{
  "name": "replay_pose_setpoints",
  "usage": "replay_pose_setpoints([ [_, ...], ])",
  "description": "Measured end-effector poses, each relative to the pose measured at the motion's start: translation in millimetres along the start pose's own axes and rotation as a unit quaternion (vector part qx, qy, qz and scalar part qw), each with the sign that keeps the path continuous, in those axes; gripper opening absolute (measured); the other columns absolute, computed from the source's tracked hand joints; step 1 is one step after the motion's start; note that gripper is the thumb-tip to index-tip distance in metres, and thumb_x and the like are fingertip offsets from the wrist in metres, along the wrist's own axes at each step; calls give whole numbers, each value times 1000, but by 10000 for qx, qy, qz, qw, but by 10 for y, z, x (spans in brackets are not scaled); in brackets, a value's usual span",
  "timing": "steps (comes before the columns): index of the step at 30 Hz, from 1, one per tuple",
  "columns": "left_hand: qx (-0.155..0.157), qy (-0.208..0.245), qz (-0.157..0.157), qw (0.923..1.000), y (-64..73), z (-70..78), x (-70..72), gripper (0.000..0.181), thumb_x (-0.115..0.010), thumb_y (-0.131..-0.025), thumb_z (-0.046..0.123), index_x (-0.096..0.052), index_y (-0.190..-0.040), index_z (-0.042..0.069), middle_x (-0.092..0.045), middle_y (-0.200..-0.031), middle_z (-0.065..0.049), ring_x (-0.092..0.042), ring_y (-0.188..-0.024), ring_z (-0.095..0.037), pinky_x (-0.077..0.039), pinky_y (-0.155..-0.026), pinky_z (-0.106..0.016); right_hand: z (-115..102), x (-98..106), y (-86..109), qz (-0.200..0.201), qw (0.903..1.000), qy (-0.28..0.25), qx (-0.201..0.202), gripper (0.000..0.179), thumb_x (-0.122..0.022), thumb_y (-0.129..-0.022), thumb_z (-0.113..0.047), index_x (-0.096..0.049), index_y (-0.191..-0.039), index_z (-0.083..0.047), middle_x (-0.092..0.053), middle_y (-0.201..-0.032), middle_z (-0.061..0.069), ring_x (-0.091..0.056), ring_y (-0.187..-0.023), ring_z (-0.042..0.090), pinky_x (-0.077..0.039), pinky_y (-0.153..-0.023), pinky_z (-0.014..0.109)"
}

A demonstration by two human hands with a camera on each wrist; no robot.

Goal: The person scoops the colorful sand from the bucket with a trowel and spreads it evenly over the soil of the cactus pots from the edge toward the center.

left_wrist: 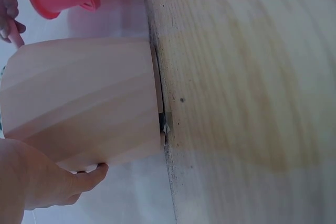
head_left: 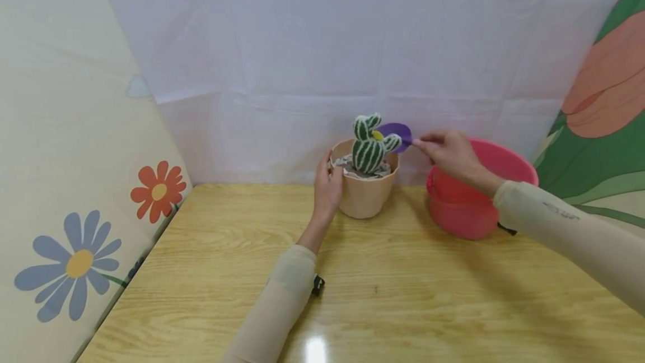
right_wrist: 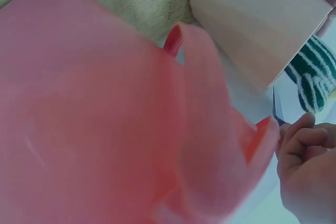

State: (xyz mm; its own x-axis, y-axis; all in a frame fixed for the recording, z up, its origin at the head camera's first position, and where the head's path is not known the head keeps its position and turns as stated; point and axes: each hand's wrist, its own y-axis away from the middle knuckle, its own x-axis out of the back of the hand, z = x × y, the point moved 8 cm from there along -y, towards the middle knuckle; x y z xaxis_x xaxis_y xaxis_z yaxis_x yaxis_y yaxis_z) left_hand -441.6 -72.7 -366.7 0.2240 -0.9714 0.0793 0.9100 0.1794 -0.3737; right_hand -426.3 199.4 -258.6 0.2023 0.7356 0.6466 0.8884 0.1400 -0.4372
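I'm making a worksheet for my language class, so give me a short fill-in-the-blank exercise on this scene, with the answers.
1. The yarn cactus in the peach flowerpot is green with ____ stripes.
2. The left hand holds the flowerpot, which stands to the ____ of the pink tub in the head view.
3. The right hand pinches a scoop whose broad end is ____ in colour.

Missing words: white; left; purple.
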Motion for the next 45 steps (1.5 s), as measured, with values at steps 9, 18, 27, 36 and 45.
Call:
replay_pose_setpoints([
  [9, -5, 27, -59, 10000, -2, -24, 8, 56, -46, -102, 18, -39, -156, 5, -46, -151, -15, -50, -116, -26, -46, -99, -42, -60, 132, 109, 280, 9974, 209, 631, 23, -73, -96, -16, -77, -108, 3, -75, -93, 12, -71, -84, 22, -53, -66, 16],
  [18, -10, -2, -73, 10000, -32, -32, 49, 56, -46, -102, 16, -38, -156, 5, -43, -154, -13, -47, -133, -32, -42, -108, -44, -162, 154, 244, 387, 9849, 462, 1622, 16, -71, -97, -7, -76, -106, 6, -75, -98, 17, -73, -94, 29, -61, -73, 32],
  [27, 129, -37, -162, 9998, -46, -4, 65, 59, -51, -99, 21, -41, -155, 6, -43, -153, -14, -45, -134, -34, -42, -109, -47, -194, 249, 397, 573, 9807, 598, 1773, 15, -72, -96, -6, -76, -107, 3, -76, -99, 15, -73, -95, 28, -49, -75, 6],
  [36, -318, -91, 111, 9994, -49, 288, 103, 49, -55, -99, 22, -53, -144, 5, -51, -142, -15, -47, -129, -36, -43, -105, -48, -142, 414, 471, 707, 9850, 603, 1453, 17, -73, -95, -5, -76, -110, 2, -75, -102, 15, -72, -95, 30, -46, -76, 3],
  [45, -886, -6, 311, 9956, 19, 575, 135, 41, -58, -98, 20, -60, -137, 7, -53, -136, -8, -48, -126, -36, -46, -102, -49, -103, 612, 584, 912, 9859, 707, 1216, 21, -71, -98, -13, -76, -115, -2, -76, -100, 13, -72, -84, 17, -46, -61, 9],
])
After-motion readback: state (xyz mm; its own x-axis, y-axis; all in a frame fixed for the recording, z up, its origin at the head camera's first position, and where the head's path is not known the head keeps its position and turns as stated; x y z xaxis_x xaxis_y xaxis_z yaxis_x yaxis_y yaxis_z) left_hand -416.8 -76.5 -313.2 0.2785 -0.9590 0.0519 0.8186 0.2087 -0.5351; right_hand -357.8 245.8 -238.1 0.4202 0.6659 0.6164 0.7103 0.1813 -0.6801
